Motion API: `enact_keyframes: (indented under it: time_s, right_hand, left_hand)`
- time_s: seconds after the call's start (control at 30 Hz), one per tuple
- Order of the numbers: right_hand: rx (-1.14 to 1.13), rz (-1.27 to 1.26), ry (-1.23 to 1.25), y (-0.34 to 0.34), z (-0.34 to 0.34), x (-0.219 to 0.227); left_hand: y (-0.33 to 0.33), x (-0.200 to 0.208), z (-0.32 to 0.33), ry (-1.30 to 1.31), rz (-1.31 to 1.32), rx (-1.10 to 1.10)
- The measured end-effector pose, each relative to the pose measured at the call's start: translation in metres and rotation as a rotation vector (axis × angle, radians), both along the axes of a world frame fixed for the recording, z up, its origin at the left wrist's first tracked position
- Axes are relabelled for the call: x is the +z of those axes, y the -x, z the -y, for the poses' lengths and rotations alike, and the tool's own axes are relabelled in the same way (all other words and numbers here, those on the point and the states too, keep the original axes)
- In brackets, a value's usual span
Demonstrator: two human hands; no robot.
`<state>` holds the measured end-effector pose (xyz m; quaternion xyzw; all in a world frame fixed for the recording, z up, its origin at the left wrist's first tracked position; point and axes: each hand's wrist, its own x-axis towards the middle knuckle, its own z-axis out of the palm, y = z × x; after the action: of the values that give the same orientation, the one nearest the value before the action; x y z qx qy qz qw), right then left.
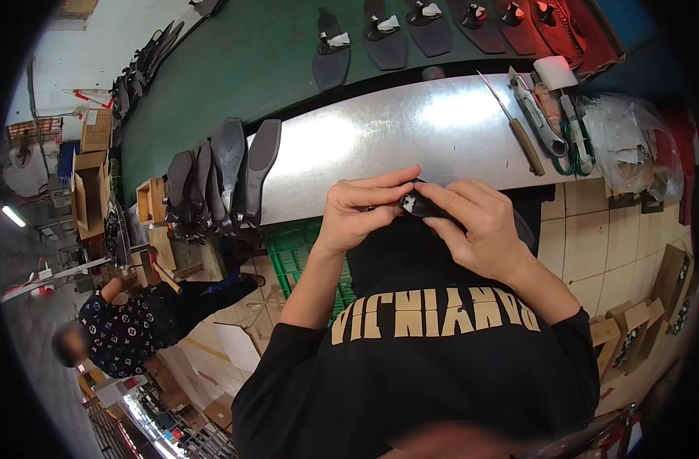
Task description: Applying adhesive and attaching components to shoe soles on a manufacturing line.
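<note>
Close to my body, at the near edge of the shiny metal bench [349, 145], I hold a black shoe [430, 208] with a small white patch on its end. The fingers of my left hand [361, 210] are closed at that end, thumb beneath and index finger along the top. From the other side my right hand [476, 222] grips the shoe between thumb and fingers. Part of a dark sole [526, 234] shows past my right hand; most of the shoe is hidden by my hands.
Several dark soles [263, 164] stand at the bench's left end. Across the green belt [235, 69] lie sandals [332, 57]. A wooden-handled awl [525, 145], green-handled scissors [575, 145] and a plastic bag [632, 145] lie right. A green crate [288, 249] is below; another person [128, 329] is left.
</note>
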<state>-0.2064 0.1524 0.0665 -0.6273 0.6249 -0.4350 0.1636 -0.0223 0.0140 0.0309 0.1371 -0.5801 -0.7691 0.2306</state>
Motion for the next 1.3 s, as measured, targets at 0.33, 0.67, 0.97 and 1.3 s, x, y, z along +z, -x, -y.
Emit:
enact_keyframes:
  time_s: [0.33,0.67,0.97,1.3]
  right_hand:
    - [-0.035,0.370,-0.145,0.002,0.002,-0.015]
    - [0.073,0.062,-0.110,0.006,0.004,-0.017]
    - [0.053,0.182,-0.161,0.001,0.001,-0.025]
    - [-0.023,0.157,-0.038,-0.007,0.002,-0.034]
  left_hand:
    - [0.004,-0.003,-0.016,-0.185,0.191,0.138]
    - [0.009,-0.005,-0.020,-0.203,0.280,0.220]
    - [0.014,-0.003,-0.020,-0.155,0.326,0.242]
    - [0.015,0.003,-0.014,-0.259,0.326,0.264]
